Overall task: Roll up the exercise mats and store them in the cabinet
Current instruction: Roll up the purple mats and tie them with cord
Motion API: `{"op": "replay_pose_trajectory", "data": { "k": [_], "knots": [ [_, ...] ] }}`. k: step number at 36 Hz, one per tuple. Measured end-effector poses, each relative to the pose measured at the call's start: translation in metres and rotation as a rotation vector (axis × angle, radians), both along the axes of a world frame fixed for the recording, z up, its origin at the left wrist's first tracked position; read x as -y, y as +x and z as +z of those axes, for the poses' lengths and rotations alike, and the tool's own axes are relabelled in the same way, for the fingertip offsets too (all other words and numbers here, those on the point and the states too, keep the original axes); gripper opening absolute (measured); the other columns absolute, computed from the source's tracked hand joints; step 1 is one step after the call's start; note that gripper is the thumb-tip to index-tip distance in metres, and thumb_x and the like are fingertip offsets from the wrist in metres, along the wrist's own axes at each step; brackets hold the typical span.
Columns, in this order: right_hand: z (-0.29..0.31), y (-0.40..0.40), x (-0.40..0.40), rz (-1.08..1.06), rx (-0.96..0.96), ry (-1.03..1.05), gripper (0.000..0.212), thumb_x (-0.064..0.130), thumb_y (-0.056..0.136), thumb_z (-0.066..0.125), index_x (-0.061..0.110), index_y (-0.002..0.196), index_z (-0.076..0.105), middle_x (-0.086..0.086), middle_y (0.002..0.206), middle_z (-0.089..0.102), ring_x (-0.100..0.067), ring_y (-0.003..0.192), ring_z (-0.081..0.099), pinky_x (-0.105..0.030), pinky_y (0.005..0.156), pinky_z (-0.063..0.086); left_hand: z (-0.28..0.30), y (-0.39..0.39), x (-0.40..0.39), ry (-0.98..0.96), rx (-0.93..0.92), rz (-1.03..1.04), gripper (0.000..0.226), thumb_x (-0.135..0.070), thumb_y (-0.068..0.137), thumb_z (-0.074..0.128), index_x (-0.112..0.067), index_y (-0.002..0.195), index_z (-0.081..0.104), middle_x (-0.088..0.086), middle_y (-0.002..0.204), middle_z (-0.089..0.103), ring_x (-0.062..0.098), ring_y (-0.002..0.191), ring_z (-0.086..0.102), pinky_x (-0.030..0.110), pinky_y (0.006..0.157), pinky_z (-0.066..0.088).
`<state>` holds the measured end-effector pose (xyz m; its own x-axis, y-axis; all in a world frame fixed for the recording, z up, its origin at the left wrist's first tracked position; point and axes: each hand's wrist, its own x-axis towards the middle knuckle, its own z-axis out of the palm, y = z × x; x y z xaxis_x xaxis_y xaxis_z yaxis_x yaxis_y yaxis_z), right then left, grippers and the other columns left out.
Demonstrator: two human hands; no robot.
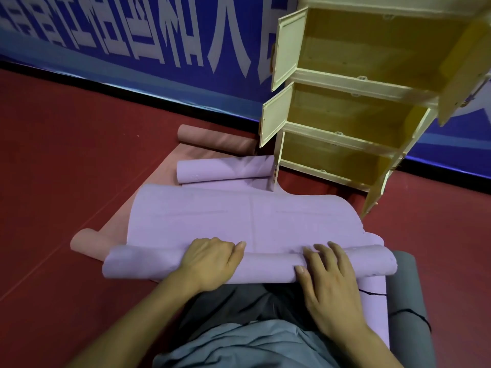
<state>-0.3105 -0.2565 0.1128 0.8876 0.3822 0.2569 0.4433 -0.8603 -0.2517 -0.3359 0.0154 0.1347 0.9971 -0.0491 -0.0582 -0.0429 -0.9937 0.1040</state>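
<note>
**Rolling the purple mat, roll just begun**

Landmark: the cabinet (345, 107), cream-framed, doors swung open, yellowish bare shelves, standing against the blue banner (132, 35).

The purple mat (239, 216) lies on the red floor (53, 168) in front of the cabinet, running from its foot toward the person. The end nearest the cabinet curls up in a loose coil; the end farthest from the cabinet is wound into a thin tube under both hands. Left hand (210, 264) sits on the tube, fingers bent over the top, thumb forward, gripping it. Right hand (329, 282) lies on the tube with fingers straight and spread, pressing, not clenched.

To do well, judged: keep both hands level so the tube advances square toward the cabinet; the tube's right end looks looser and wider, so press there and tuck to avoid a cone. Roll tight; the slack hump in the middle wants flattening first.

Material: mat looks thin, foamy, matte, fine grain, faint printed lines; bends easily, springs back.

Under it a pink mat (111, 224), both ends coiled, the far coil at the cabinet's foot. A grey mat (406, 293), rolled, lies away from the cabinet by the person's right side. Grey cloth covers the lap.
</note>
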Motion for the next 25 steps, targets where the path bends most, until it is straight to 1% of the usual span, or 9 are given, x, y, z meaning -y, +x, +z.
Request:
{"op": "replay_pose_trajectory", "data": {
  "k": [2, 4, 7, 11, 15, 17, 21, 23, 25],
  "knots": [
    [-0.005, 0.001, 0.003, -0.009, -0.012, -0.039, 0.053, 0.046, 0.105, 0.030, 0.013, 0.133, 0.060, -0.014, 0.136, 0.054, -0.042, 0.131, 0.043, -0.053, 0.113, 0.034, 0.002, 0.002, 0.004, -0.020, 0.017, 0.026, 0.064, -0.057, 0.102, 0.006, -0.021, 0.096, 0.058, 0.009, 0.098, 0.072, 0.036, 0.097, 0.064, 0.039, 0.083, 0.043],
    [-0.005, 0.005, 0.003, -0.003, -0.028, -0.048, 0.054, 0.047, 0.105, 0.026, 0.015, 0.135, 0.058, -0.010, 0.133, 0.053, -0.039, 0.125, 0.045, -0.051, 0.112, 0.034, 0.004, 0.002, 0.008, -0.047, 0.048, 0.069, 0.045, -0.054, 0.106, 0.017, -0.022, 0.098, 0.047, 0.006, 0.096, 0.072, 0.034, 0.095, 0.066, 0.039, 0.079, 0.041],
    [-0.001, 0.016, -0.001, 0.019, -0.034, -0.039, 0.051, 0.047, 0.104, 0.027, 0.017, 0.129, 0.059, -0.005, 0.122, 0.052, -0.034, 0.113, 0.049, -0.048, 0.104, 0.038, 0.005, 0.002, 0.013, 0.013, 0.088, 0.147, 0.041, -0.053, 0.106, 0.020, -0.023, 0.098, 0.046, 0.005, 0.091, 0.072, 0.032, 0.091, 0.068, 0.038, 0.076, 0.039],
    [0.007, 0.033, -0.008, 0.038, -0.025, -0.118, 0.048, 0.048, 0.103, 0.024, 0.020, 0.115, 0.061, -0.002, 0.106, 0.052, -0.030, 0.099, 0.047, -0.044, 0.091, 0.040, -0.008, 0.006, 0.015, 0.038, 0.222, 0.248, 0.049, -0.046, 0.100, 0.031, -0.017, 0.070, 0.056, 0.006, 0.062, 0.062, 0.031, 0.073, 0.064, 0.040, 0.073, 0.042],
    [0.012, 0.045, -0.014, 0.059, -0.018, -0.180, 0.048, 0.048, 0.103, 0.020, 0.020, 0.103, 0.059, -0.002, 0.094, 0.049, -0.029, 0.089, 0.043, -0.044, 0.086, 0.039, -0.026, 0.007, 0.011, 0.031, 0.392, 0.255, 0.047, -0.040, 0.099, 0.039, -0.014, 0.073, 0.069, 0.011, 0.092, 0.069, 0.032, 0.106, 0.060, 0.042, 0.088, 0.038],
    [0.012, 0.050, -0.019, 0.068, -0.033, -0.201, 0.047, 0.047, 0.103, 0.019, 0.022, 0.102, 0.058, 0.000, 0.093, 0.049, -0.028, 0.088, 0.042, -0.043, 0.085, 0.038, -0.025, 0.009, 0.009, 0.046, 0.476, 0.254, 0.041, -0.038, 0.098, 0.043, -0.016, 0.076, 0.069, 0.009, 0.110, 0.061, 0.033, 0.106, 0.053, 0.044, 0.086, 0.036],
    [0.009, 0.063, -0.031, 0.024, -0.047, -0.166, 0.042, 0.044, 0.102, 0.020, 0.024, 0.102, 0.057, 0.002, 0.092, 0.052, -0.025, 0.086, 0.042, -0.040, 0.081, 0.036, -0.017, 0.011, 0.014, 0.113, 0.571, 0.244, 0.042, -0.040, 0.106, 0.036, -0.018, 0.082, 0.062, 0.002, 0.088, 0.054, 0.028, 0.080, 0.050, 0.042, 0.075, 0.033],
    [0.007, 0.069, -0.035, -0.014, -0.041, -0.086, 0.035, 0.042, 0.102, 0.027, 0.020, 0.097, 0.054, 0.000, 0.093, 0.050, -0.025, 0.083, 0.043, -0.041, 0.078, 0.037, -0.014, 0.005, 0.021, 0.122, 0.575, 0.208, 0.043, -0.040, 0.109, 0.032, -0.020, 0.082, 0.060, -0.002, 0.079, 0.053, 0.026, 0.075, 0.052, 0.043, 0.077, 0.035],
    [0.003, 0.074, -0.039, -0.018, -0.143, -0.112, 0.043, 0.043, 0.103, 0.017, 0.020, 0.099, 0.053, 0.001, 0.100, 0.050, -0.025, 0.088, 0.041, -0.039, 0.079, 0.035, -0.010, -0.002, 0.026, 0.100, 0.553, 0.196, 0.041, -0.041, 0.107, 0.036, -0.021, 0.082, 0.061, -0.006, 0.077, 0.055, 0.024, 0.075, 0.054, 0.043, 0.081, 0.035]
  ]
}}
